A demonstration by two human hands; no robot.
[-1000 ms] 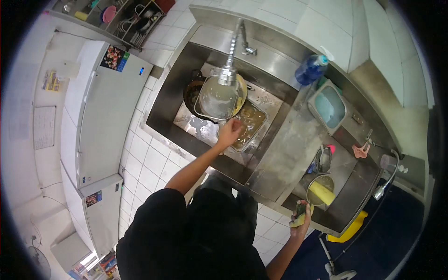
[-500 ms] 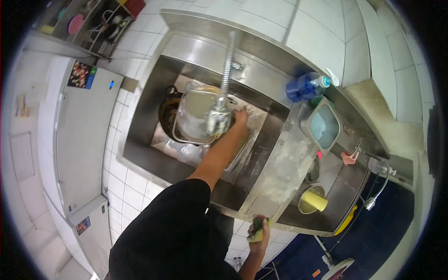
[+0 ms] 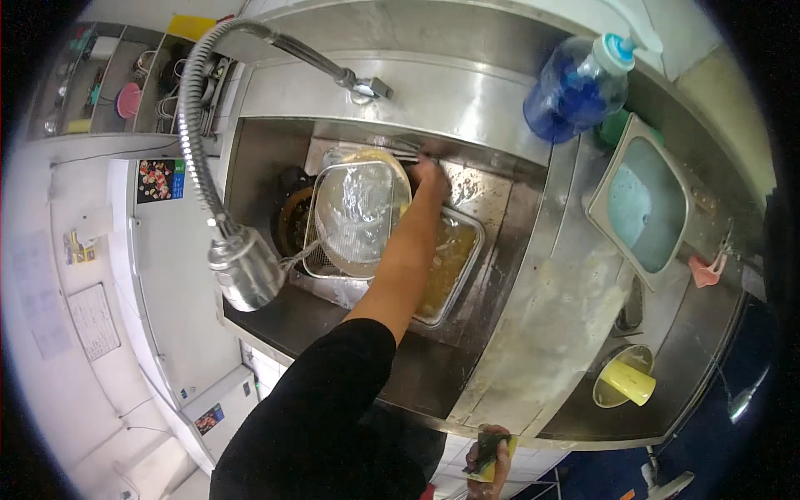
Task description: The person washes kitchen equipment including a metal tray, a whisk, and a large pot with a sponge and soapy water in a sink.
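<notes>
My left hand reaches into the sink, at the far right side of a wire-mesh basket. Its fingers are curled, and what they grip is hidden. Inside the basket is a pale round bowl-like vessel. Beside my forearm lies a rectangular metal tray holding brownish liquid. A dark pan is partly hidden behind the basket. Low at the right, outside the sink's front edge, my right hand is closed around a yellow-and-green sponge.
A coiled tap hangs over the sink's left side, with a thin water-like streak towards the basket. Right of the sink stand a blue soap pump bottle, a metal container of bluish liquid, and a pot with a yellow cylinder.
The view has shifted closer to the sink. The tap head, earlier over the basket, now appears to its left. My left hand stays near the basket; my right still holds the sponge.
</notes>
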